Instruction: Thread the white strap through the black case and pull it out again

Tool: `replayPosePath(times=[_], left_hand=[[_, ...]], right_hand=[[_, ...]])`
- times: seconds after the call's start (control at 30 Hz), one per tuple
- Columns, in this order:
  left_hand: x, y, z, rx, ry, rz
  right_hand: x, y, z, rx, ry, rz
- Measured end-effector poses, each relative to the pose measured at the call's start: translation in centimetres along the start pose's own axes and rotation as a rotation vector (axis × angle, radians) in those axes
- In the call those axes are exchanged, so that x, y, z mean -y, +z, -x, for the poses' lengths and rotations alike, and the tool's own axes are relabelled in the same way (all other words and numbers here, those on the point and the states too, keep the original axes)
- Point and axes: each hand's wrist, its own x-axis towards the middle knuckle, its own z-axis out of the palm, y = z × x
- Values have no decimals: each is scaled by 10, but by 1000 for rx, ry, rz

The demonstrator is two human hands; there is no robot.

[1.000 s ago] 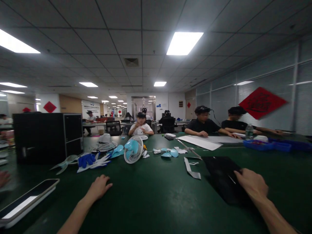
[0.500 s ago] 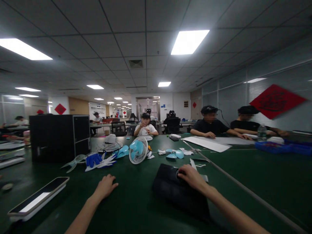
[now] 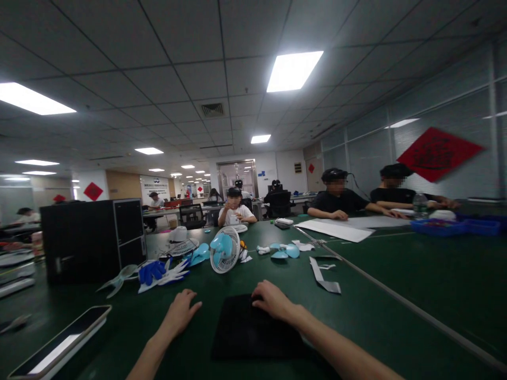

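A flat black pouch (image 3: 247, 335), seemingly of cloth, lies on the green table in front of me. My right hand (image 3: 273, 301) reaches over its upper right part, fingers curled down onto the top edge and closed on it; the fingertips are partly hidden. To the left of the pouch, my left hand (image 3: 182, 312) rests on the tabletop with its fingers stretched forward and thumb apart, holding nothing. Beyond the hands stand a small white fan with blue blades (image 3: 225, 249) and a pair of blue-and-white gloves (image 3: 152, 273). A strip of silvery material (image 3: 322, 278) lies to the right.
A phone (image 3: 63, 338) lies on a white block at the left. Behind it stands a black computer case (image 3: 83, 240). Loose blue fan blades (image 3: 285, 250) lie farther back. Co-workers sit across the table beside white sheets (image 3: 336, 227) and a blue tray (image 3: 438, 226).
My right hand has brought the black pouch leftward and nearer, and it now lies flat. My left hand appears slightly farther right; the whole view has shifted a little.
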Motion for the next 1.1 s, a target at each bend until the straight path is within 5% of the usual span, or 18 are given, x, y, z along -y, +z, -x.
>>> replayPosePath(times=[0.2, 0.4, 0.53, 0.9, 1.1], left_hand=[[-31, -3, 5, 48, 140, 195], [-65, -22, 5, 255, 146, 269], [-80, -21, -2, 319, 165, 258], [-80, 5, -4, 295, 228, 294], [-75, 10, -7, 309, 222, 296]], right_hand=[[-15, -21, 22, -1, 83, -80], [-44, -35, 51, 130, 209, -156], [-42, -36, 54, 119, 227, -195], [-42, -35, 52, 78, 182, -168], [-84, -55, 56, -190, 492, 130]])
